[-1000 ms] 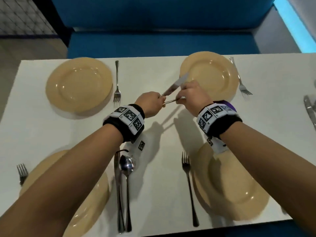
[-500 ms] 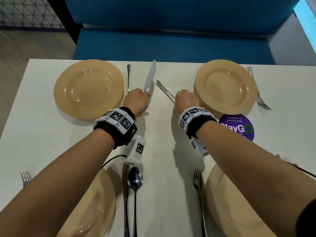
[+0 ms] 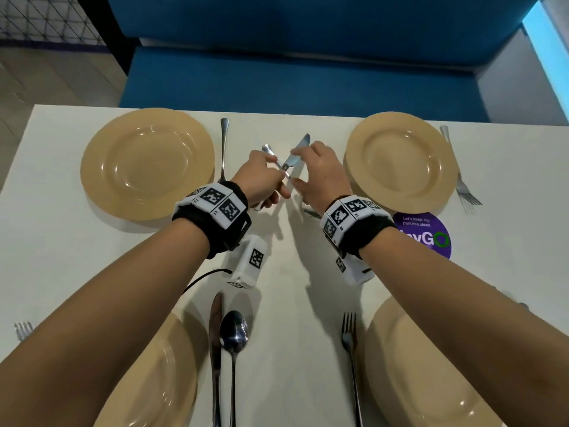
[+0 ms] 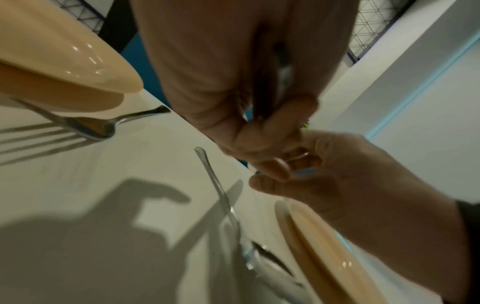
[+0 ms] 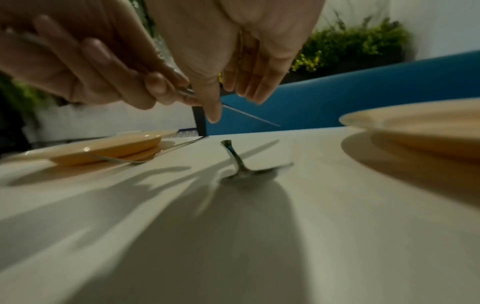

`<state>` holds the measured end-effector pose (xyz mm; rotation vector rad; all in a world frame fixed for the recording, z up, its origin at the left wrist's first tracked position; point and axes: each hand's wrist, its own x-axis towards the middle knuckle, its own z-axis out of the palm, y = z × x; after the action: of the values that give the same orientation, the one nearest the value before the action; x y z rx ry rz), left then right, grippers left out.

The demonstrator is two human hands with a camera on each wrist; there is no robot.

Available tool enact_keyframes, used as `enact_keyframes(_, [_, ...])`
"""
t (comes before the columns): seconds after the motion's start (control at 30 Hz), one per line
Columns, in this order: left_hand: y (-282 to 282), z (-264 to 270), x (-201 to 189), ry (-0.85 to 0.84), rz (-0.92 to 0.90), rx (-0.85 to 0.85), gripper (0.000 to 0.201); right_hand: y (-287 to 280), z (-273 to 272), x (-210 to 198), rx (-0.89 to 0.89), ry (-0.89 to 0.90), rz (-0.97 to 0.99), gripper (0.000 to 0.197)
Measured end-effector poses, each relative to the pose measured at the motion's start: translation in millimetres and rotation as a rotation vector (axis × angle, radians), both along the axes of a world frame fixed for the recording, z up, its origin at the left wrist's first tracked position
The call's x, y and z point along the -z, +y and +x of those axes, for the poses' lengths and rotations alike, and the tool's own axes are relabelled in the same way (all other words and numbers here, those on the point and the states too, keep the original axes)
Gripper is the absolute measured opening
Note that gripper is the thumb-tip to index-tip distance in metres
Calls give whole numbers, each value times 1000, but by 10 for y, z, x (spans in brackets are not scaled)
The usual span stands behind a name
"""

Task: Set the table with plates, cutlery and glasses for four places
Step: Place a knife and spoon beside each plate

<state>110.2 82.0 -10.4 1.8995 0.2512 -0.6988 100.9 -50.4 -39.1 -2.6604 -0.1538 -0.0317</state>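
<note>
Crossing above the bench [image 3: 277,272] between the two far plates, the knife [image 3: 296,152] pinched by the right hand [image 3: 320,177] points away to the right, while the left hand [image 3: 258,180] grips the spoon handle [image 3: 271,154] angled away to the left.

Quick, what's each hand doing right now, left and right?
Left hand: grips the knife by its handle.
Right hand: pinches the same knife at the blade, between thumb and fingers.
</note>
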Motion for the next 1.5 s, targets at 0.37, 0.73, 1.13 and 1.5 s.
enact_keyframes(0.37, [-124, 249, 77, 102, -237, -421, 35, -387, 187, -263, -54, -105, -269, 16])
enact_keyframes(0.73, [-408, 217, 482, -87, 443, -92, 69, -355, 508, -200, 300, 482, -24, 20])
enact_keyframes(1.13, [-240, 295, 606, -175, 368, -83, 56, -246, 416, 143, 364, 440, -5, 24])
enact_keyframes(1.5, [-400, 396, 577, -240, 406, 71, 58, -218, 353, 249, 164, 236, -117, 22])
